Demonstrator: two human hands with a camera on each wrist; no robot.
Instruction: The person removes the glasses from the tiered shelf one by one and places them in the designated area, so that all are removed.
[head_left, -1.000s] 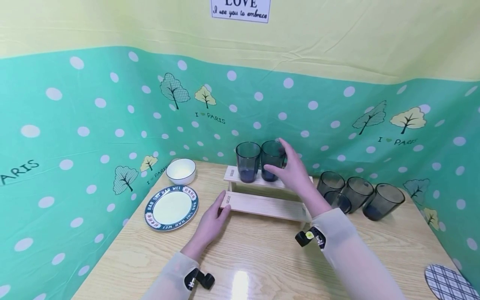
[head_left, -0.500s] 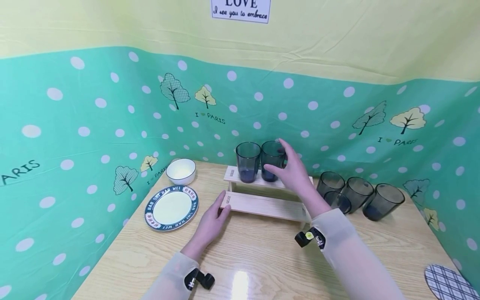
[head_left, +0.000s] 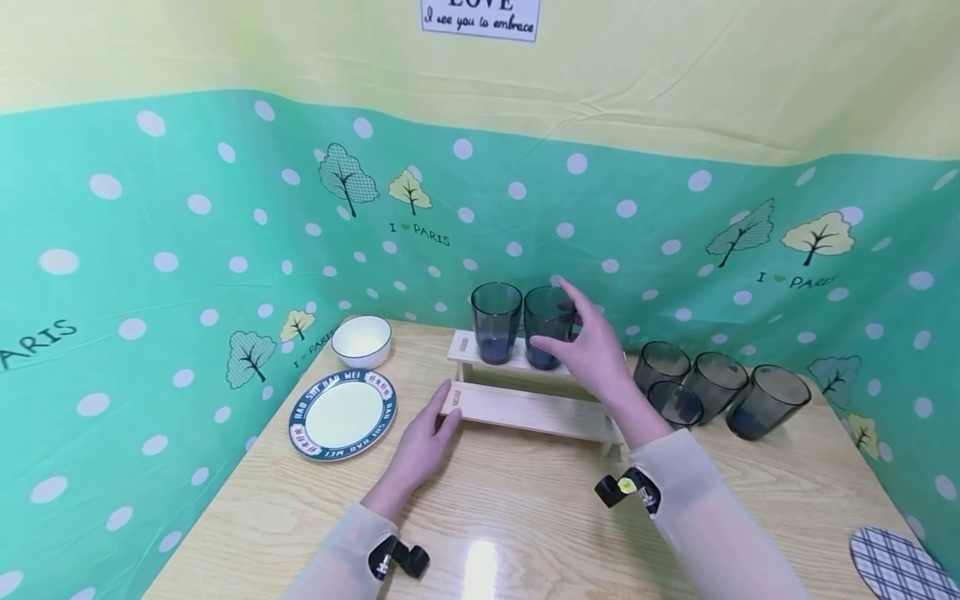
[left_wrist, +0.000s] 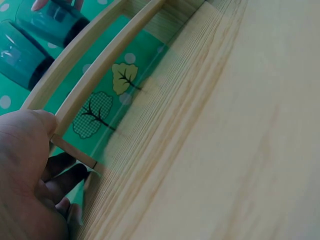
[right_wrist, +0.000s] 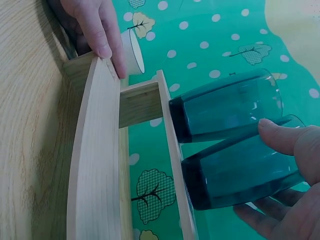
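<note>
On the rack (head_left: pixel 517 408), little room for error

On the far, upper board (head_left: pixel 466 346) of the small wooden rack, the left glass (head_left: pixel 496 327) and the right glass (head_left: pixel 543 323) stand upright side by side, with barely a gap between them. The right hand (head_left: pixel 597 348) grips the right glass, thumb on its near side, fingers around its right. The left hand (head_left: pixel 422 446) pinches the left end of the lower board (right_wrist: pixel 97 165) between thumb and fingers.

A knock looks the likeliest mishap: with the thumb tip so close to the left glass, which neither of the hands holds, a sideways push could slide it along or off the board. The bases take up most of the board's depth, so a glass let go too near the edge could tip. Whether the right glass bears fully on the wood cannot be told. Smooth walls could slip from a light grip, and a tug at the rack's end could rock both glasses at once.

On the table (head_left: pixel 517 508) at right, four more glasses (head_left: pixel 714 390) crowd beside the right sleeve (head_left: pixel 712 504); a low swing of the arm could clip them. At left, the bowl (head_left: pixel 362 343) and plate (head_left: pixel 342 415) sit well apart from the grip.
</note>
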